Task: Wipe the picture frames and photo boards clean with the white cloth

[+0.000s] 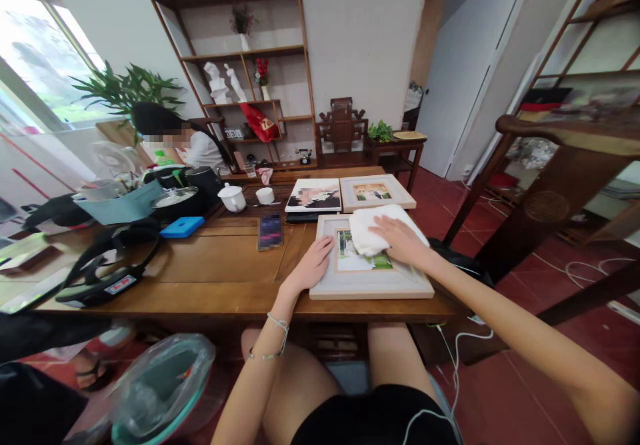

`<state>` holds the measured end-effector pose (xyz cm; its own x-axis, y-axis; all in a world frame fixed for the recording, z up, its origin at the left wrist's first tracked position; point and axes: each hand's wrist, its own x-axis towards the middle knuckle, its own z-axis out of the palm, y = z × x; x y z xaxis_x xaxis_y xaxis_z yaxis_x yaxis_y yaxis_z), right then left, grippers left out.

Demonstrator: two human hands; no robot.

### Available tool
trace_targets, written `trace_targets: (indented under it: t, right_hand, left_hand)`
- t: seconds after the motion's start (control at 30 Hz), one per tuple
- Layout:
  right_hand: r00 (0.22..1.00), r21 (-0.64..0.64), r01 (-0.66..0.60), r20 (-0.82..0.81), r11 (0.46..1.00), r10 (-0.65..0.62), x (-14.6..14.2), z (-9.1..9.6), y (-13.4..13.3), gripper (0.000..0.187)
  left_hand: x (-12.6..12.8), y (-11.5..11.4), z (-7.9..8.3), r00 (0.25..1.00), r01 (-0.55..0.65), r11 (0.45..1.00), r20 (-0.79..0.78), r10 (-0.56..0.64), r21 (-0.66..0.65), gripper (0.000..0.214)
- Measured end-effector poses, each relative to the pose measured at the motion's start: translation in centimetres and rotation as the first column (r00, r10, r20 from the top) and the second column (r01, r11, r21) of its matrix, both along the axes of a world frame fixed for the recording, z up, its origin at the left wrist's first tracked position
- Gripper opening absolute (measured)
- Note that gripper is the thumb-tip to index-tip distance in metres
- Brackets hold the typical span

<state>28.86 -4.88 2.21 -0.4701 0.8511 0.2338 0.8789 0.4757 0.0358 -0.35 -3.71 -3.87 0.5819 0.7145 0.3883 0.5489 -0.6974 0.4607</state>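
A white-framed photo lies flat near the front edge of the wooden table. My left hand rests on the frame's left border, fingers stretched out flat. My right hand presses flat on a folded white cloth that lies over the upper right of the frame's glass. Two more pictures lie just beyond: an unframed photo and a second white-framed photo.
A phone lies left of the frame. Further left are a blue case, black headgear, a teapot and a cup. Another person sits at the far left. A wooden chair stands at right, a lined bin below.
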Motion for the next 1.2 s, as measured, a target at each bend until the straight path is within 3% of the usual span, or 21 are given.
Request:
trace_targets:
  t: [0.13, 0.23, 0.33, 0.43, 0.53, 0.63, 0.73, 0.83, 0.93, 1.0, 1.1, 1.2]
  right_hand:
    - [0.994, 0.051, 0.106, -0.008, 0.993, -0.105, 0.9, 0.6, 3.7, 0.068]
    - [0.994, 0.024, 0.104, 0.022, 0.994, -0.104, 0.1, 0.9, 3.6, 0.064]
    - [0.996, -0.043, 0.051, 0.069, 0.998, -0.048, -1.2, 1.2, 1.0, 0.057]
    - [0.996, -0.108, -0.014, 0.091, 0.994, 0.024, -2.3, 1.8, -3.7, 0.053]
    - [0.994, -0.173, -0.089, 0.044, 0.981, 0.098, -3.1, 2.5, -8.9, 0.055]
    - [0.992, -0.199, -0.129, -0.036, 0.972, 0.124, -3.5, 2.5, -11.2, 0.061]
    - [0.997, -0.122, -0.083, -0.01, 0.989, 0.082, -3.1, 1.3, -9.1, 0.065]
    - [0.995, 0.004, 0.061, 0.073, 0.998, -0.061, -2.0, 0.0, -4.2, 0.071]
    - [0.983, 0.067, 0.163, 0.077, 0.984, -0.168, -1.0, -0.1, 0.2, 0.069]
    - [0.982, 0.062, 0.173, 0.07, 0.983, -0.177, -0.9, 0.4, 1.8, 0.065]
    - [0.986, 0.022, 0.141, 0.082, 0.99, -0.142, -1.6, 0.9, 1.4, 0.059]
    - [0.992, -0.034, 0.08, 0.099, 0.996, -0.076, -3.0, 1.0, -1.9, 0.055]
  left_hand:
    - [-0.2, 0.2, -0.2, 1.0, 0.004, 1.0, 0.006, -0.004, 0.014, 0.05]
    - [-0.2, 0.3, -0.3, 1.0, 0.008, 1.0, 0.012, -0.008, 0.016, 0.05]
    - [-0.1, 0.2, -0.3, 1.0, 0.011, 1.0, 0.015, -0.011, 0.01, 0.05]
    - [0.1, 0.2, -0.3, 1.0, 0.006, 1.0, 0.019, -0.006, 0.004, 0.049]
    - [0.2, 0.1, -0.3, 1.0, 0.002, 1.0, 0.017, -0.002, 0.002, 0.049]
    - [0.1, 0.2, -0.4, 1.0, 0.006, 1.0, 0.015, -0.006, 0.002, 0.049]
    - [0.0, 0.2, -0.4, 1.0, 0.01, 1.0, 0.018, -0.01, 0.003, 0.05]
    - [-0.1, 0.2, -0.2, 1.0, 0.014, 1.0, 0.021, -0.015, 0.007, 0.05]
    - [-0.2, 0.1, -0.1, 1.0, 0.016, 1.0, 0.024, -0.017, 0.01, 0.05]
    - [-0.2, 0.1, 0.0, 1.0, 0.016, 1.0, 0.026, -0.016, 0.01, 0.05]
    - [-0.1, 0.1, 0.0, 0.999, 0.016, 1.0, 0.032, -0.016, 0.007, 0.05]
    - [-0.1, 0.1, -0.2, 0.999, 0.017, 1.0, 0.038, -0.017, 0.003, 0.05]
